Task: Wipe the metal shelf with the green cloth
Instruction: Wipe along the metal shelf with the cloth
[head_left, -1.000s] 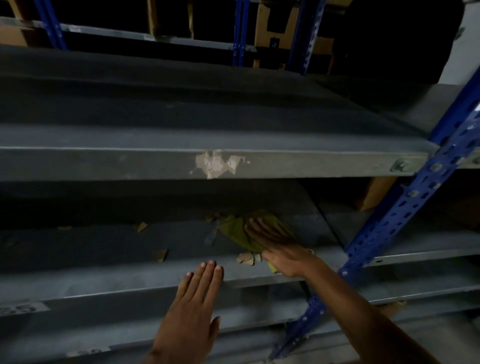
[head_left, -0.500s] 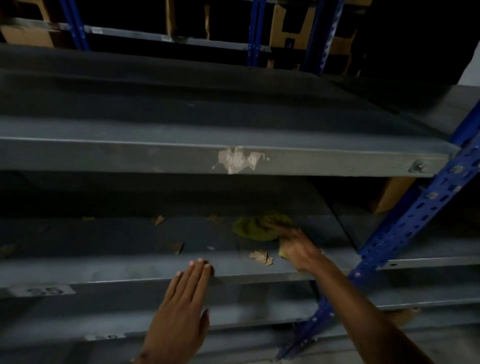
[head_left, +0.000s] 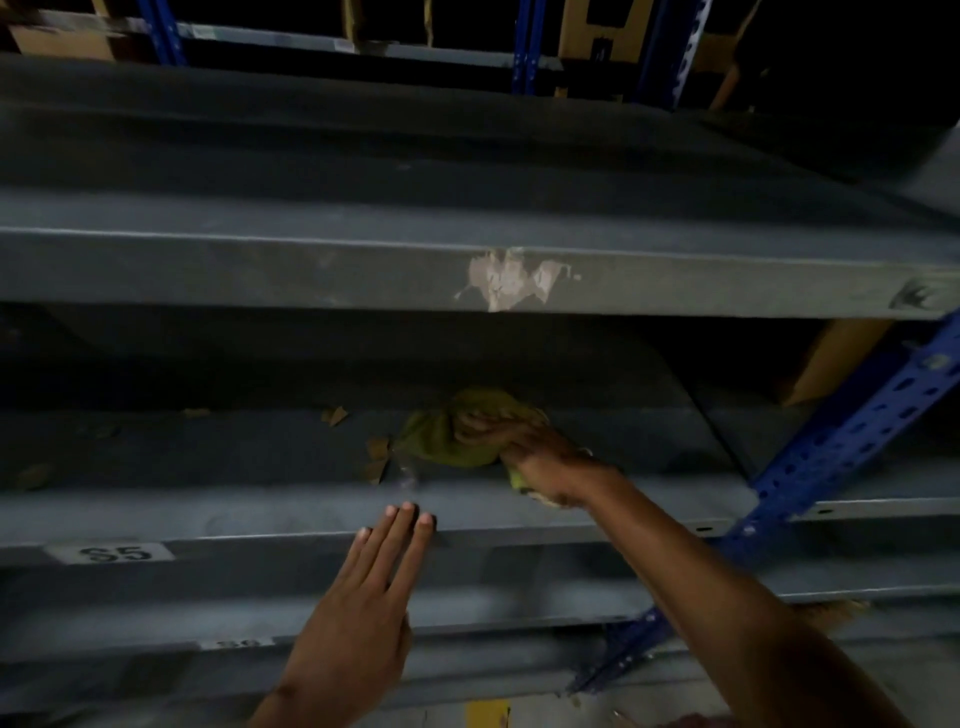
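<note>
The green cloth (head_left: 441, 441) lies bunched on the grey metal shelf (head_left: 208, 457), in the dim middle of the head view. My right hand (head_left: 535, 452) reaches in under the upper shelf and grips the cloth's right side, with the fingers curled into the fabric. My left hand (head_left: 363, 597) is flat with straight fingers, and its fingertips rest on the shelf's front edge. Part of the cloth is hidden under my right hand.
Several brown paper scraps (head_left: 379, 452) lie on the shelf left of the cloth. The upper shelf's front beam (head_left: 260, 275) hangs low overhead. A blue perforated upright (head_left: 852, 436) stands at the right, with a cardboard box (head_left: 826, 364) behind it. A label S5 (head_left: 111, 552) marks the front edge.
My right hand went from lying flat on the cloth to curling round it, and the cloth bunched up and shifted left toward the scraps. My left hand stayed on the front edge.
</note>
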